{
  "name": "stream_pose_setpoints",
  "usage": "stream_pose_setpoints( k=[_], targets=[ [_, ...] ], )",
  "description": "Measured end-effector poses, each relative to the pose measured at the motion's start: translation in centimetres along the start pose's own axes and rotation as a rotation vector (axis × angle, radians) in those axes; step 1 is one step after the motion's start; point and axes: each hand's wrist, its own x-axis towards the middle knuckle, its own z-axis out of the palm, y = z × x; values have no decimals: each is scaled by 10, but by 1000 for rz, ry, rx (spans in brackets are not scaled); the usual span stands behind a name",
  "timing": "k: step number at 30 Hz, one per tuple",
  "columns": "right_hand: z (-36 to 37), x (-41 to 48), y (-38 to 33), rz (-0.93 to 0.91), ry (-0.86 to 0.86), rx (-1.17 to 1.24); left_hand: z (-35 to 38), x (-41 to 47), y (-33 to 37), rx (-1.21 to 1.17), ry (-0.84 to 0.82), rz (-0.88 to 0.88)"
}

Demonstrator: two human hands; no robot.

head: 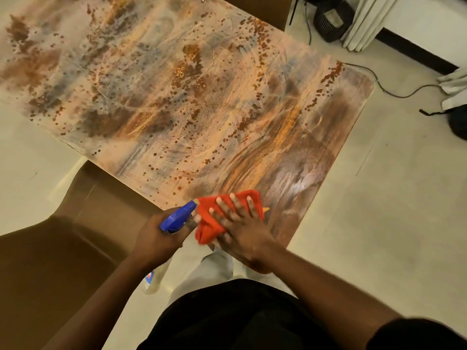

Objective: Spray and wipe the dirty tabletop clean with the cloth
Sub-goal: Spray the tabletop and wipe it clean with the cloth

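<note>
From the head view, my right hand point(241, 231) lies flat with fingers straight and spread, pressing the bunched red cloth point(207, 221) onto the near edge of the tabletop point(177, 97). My left hand point(156, 238) is curled round the neck of the spray bottle point(177, 218), just beside the cloth. I'd press evenly and wipe outward in overlapping passes, turning to a fresh face; the flat, round-cornered wood-grain top carries smeared streaks and rusty brown speckles, the cloth looks soft, the bottle clear plastic with a blue head
</note>
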Motion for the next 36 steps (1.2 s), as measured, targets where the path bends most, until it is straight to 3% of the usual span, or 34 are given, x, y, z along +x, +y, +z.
stream_pose_setpoints(
  k=[3, 6, 13, 16, 19, 22, 28, 32, 36],
  targets=[
    [41, -50, 6, -92, 54, -89, 1, 5, -2, 50, 13, -11],
    [43, -90, 48, -41, 88, -95, 3, 8, -3, 44, 29, -20],
    [-51, -65, 163, 613, 250, 121, -5, 12, 7, 36, 60, -2],
    [-95, -6, 178, 737, 246, 244, -10, 15, 9, -27, 65, 21],
    [-107, 43, 143, 647, 179, 221, -17, 16, 8, -44, 80, 56],
    [-82, 66, 77, 437, 101, 94, -22, 21, 5, -89, 76, 76],
    [18, 18, -33, 24, 115, -80, -26, 31, 0, -46, 46, 63],
    [52, -63, -2, -58, 88, -144, -21, 38, 0, -57, 11, 98],
    [29, -104, 66, 90, 89, -121, -21, 42, 1, -82, -40, 103]
  ],
)
